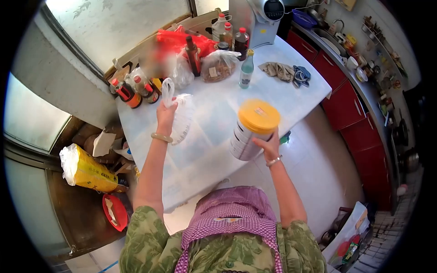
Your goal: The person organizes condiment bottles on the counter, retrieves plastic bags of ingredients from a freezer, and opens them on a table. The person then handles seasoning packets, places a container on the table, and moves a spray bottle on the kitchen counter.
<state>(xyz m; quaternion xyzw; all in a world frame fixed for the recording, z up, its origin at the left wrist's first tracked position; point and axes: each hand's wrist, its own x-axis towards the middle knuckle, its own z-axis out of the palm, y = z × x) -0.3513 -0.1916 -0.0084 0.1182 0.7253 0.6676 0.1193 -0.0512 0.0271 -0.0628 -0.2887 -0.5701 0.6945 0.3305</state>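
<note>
My left hand [167, 116] is closed on the handles of a white plastic bag [183, 116], which hangs beside it over the table's left half. What the bag contains, if anything, I cannot make out. In my right hand [269, 146] is a large canister [243, 142] with a yellow lid [259, 116], held from its right side near the table's front right edge. The canister leans slightly. A clear glass bottle [246, 73] with a yellow cap stands on the table beyond the canister.
Sauce bottles [129, 94], a dark bottle [192, 59], a red bag [177, 41] and a clear bag of food [219, 66] crowd the table's back. Cloths [278, 71] lie at the back right. Red cabinets [339, 104] line the right side; a red basin [116, 211] sits lower left.
</note>
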